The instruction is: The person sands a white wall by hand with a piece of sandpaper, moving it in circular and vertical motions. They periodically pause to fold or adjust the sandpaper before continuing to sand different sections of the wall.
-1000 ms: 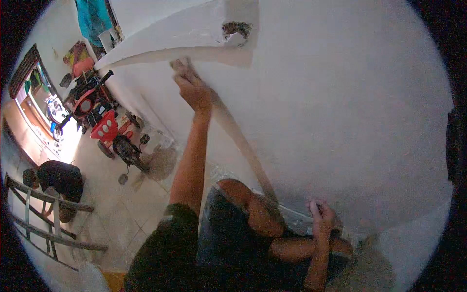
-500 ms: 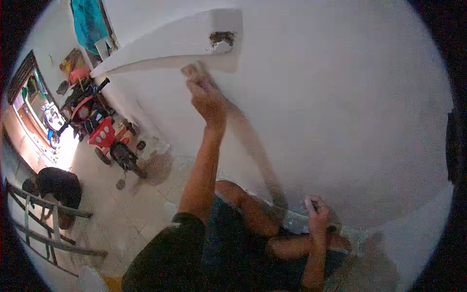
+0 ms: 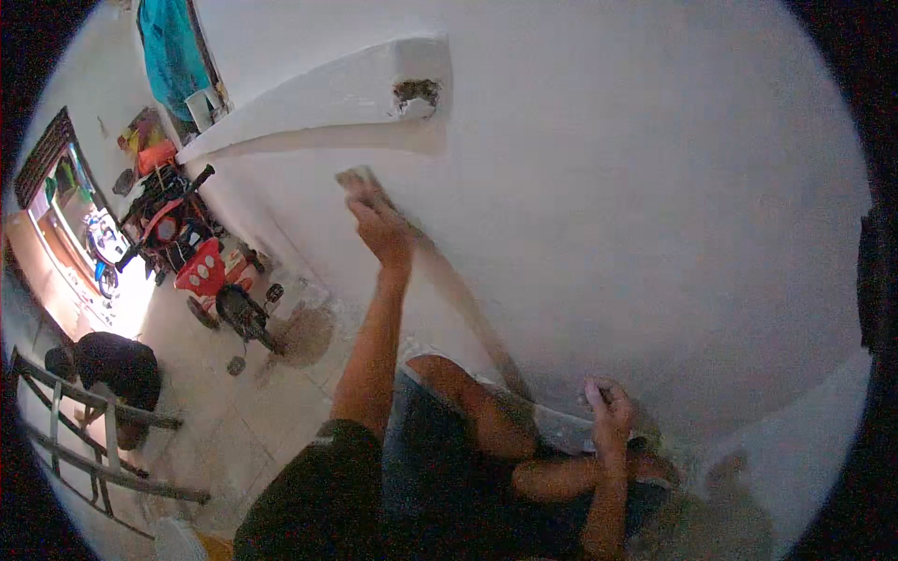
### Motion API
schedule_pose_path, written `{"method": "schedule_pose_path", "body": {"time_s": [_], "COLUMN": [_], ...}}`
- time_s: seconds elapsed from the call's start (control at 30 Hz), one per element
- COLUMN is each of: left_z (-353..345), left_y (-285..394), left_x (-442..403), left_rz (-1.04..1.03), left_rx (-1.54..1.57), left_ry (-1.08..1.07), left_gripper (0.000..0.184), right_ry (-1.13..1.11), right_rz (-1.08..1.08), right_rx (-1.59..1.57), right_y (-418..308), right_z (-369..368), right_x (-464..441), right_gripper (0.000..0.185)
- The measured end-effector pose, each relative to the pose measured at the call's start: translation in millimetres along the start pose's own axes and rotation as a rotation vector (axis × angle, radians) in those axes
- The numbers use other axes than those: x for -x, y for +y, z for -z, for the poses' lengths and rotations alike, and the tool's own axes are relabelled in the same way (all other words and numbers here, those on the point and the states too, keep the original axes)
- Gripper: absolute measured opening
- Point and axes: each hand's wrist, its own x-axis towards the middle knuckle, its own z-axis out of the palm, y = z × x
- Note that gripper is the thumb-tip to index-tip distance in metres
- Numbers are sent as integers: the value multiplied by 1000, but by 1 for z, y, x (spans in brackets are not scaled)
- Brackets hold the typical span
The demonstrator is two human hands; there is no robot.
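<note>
My left hand [image 3: 382, 229] is raised against the white wall [image 3: 608, 206], its fingers closed on a small, flat, pale piece [image 3: 355, 179] that lies at the wall surface. What the piece is made of cannot be told. Above it, a curved raised band [image 3: 327, 89] of the wall ends near a rough dark hole [image 3: 415, 95]. Low on the right, my right hand [image 3: 610, 407] hovers over my bent legs, fingers curled, with something small and pale that I cannot make out between thumb and fingers.
A red and black child's tricycle [image 3: 210, 271] stands on the tiled floor at left. Beyond it is a bright doorway [image 3: 94, 224]. A person in dark clothes [image 3: 117, 369] bends down behind a metal ladder-like frame [image 3: 112, 467]. Turquoise cloth [image 3: 173, 61] hangs at upper left.
My left hand has moved down the wall, away from the raised band, with the pale piece still in it. The right hand has barely moved. The view has shifted slightly.
</note>
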Motion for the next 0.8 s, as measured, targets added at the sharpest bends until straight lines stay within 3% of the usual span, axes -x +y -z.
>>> {"method": "schedule_pose_path", "body": {"time_s": [0.07, 0.1, 0.17, 0.2, 0.27, 0.33, 0.4, 0.5, 0.57, 0.6, 0.63, 0.67, 0.73, 0.8], "left_z": [0, -23, -9, -7, -6, -35, 3, -4, -19, -17, -28, -10, -4, -4], "left_y": [16, -30, -12, -19, -53, -139, -66, -48, -58, -47, -38, -25, -46, -67], "left_x": [60, 84, 127, 122, 95, 46, 1, 13, 62, 92, 117, 130, 123, 93], "left_rz": [-91, -444, -567, -560, -556, -283, 161, 215, -54, -224, -240, -477, -551, -428], "left_rx": [140, 91, 182, 180, -26, 305, 99, 116, -37, 96, 303, 233, 216, 175], "left_ry": [-166, -172, -389, -387, -443, -216, 84, 154, 16, -45, -123, -247, -290, -153], "left_gripper": [53, 53, 52, 52, 51, 50, 50, 39, 50, 44, 50, 46, 36, 27], "right_ry": [-21, -41, -34, -25, 9, 50, 46, -3, -12, -20, -25, -18, -21, 24], "right_rz": [-6, -17, -14, -10, -110, -208, -82, -40, -64, -92, -97, -121, -145, -33], "right_rx": [13, 31, 27, 22, 41, 60, 18, 103, 119, 139, 144, 122, 103, 169], "right_y": [11, 15, 16, 14, -14, -19, -7, -9, -3, 0, 1, 1, 5, 13], "right_z": [-2, -3, -5, -4, -9, -7, -5, -6, -6, -6, -7, -7, -6, -4], "right_x": [-1, -1, 0, 2, 6, 6, 2, -2, -3, -2, 0, 2, 4, 1], "right_gripper": [14, 15, 15, 15, 15, 15, 16, 17, 16, 16, 16, 17, 19, 17]}}
